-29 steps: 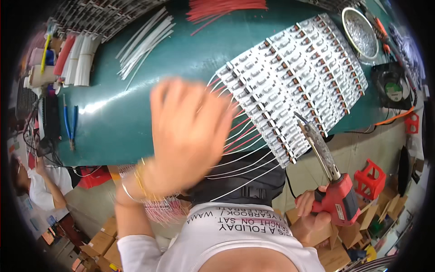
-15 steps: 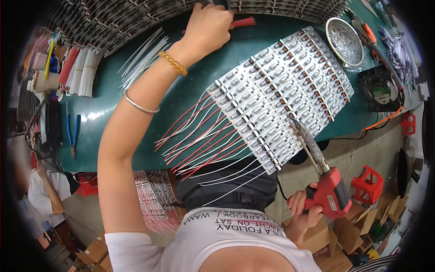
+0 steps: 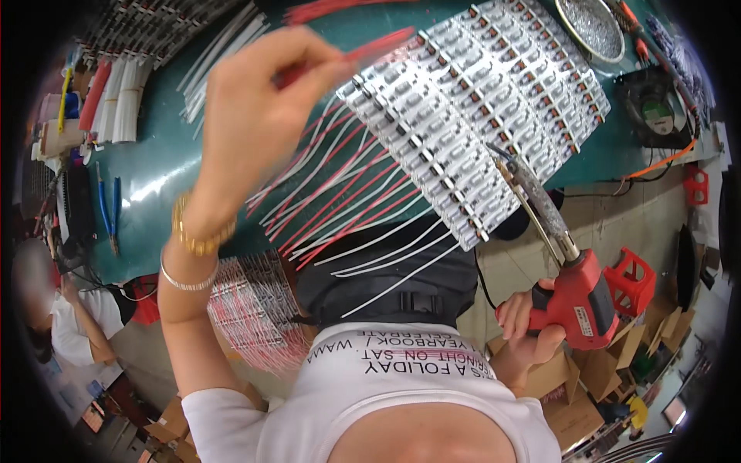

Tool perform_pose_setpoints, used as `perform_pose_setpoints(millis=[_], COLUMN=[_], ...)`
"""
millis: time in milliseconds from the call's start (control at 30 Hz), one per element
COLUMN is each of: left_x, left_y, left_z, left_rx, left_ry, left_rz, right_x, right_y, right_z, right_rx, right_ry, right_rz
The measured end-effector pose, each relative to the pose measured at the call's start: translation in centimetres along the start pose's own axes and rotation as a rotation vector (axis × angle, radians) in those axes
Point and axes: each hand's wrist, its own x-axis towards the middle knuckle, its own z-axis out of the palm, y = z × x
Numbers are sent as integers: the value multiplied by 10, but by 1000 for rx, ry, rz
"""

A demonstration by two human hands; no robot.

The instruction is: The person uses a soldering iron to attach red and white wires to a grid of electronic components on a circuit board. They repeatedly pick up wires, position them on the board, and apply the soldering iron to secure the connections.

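Since the earlier frame, the left hand (image 3: 266,116) has been brought back from the pile of red wires (image 3: 340,11), and is seen a bit blurred just left of the silver panel (image 3: 478,108). A small bunch of red wires (image 3: 378,48) is pinched tight between its thumb and fingers. The end of the bunch is held out at the panel's far left corner; whether the panel is touched by it cannot be told.

The right hand (image 3: 532,328) is wrapped around the handle of a red soldering gun (image 3: 590,309), on the near right side of the panel. The gun's tip is pointed over the panel, but it cannot be told if the two touch.

The panel is laid on a green table (image 3: 154,231), its near corner poking past the edge. Red and white wires (image 3: 340,193) are spread out from the panel's left edge. The pile of red wires is left past the panel's far left corner, with loose white wires (image 3: 224,58) farther left. A blue-handled tool (image 3: 108,204) is set well left of the panel. A round bowl of shiny bits (image 3: 590,31) is placed just right of the panel's far end, and a black fan (image 3: 656,112) is placed to its right.
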Motion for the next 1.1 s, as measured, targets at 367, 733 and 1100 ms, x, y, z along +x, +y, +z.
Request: perform_pose_setpoints(millis=[367, 733, 1100], left_x=[-105, -110, -111], left_y=[34, 32, 33], left_z=[31, 40, 43], left_rx=[-27, 41, 56], left_ry=[-51, -59, -41], left_rz=[-75, -8, -9], right_x=[-26, -54, -58], right_y=[-14, 0, 6], right_z=[0, -21, -29], right_rx=[-66, -110, -126], right_ry=[16, 19, -14], right_rz=[77, 42, 45])
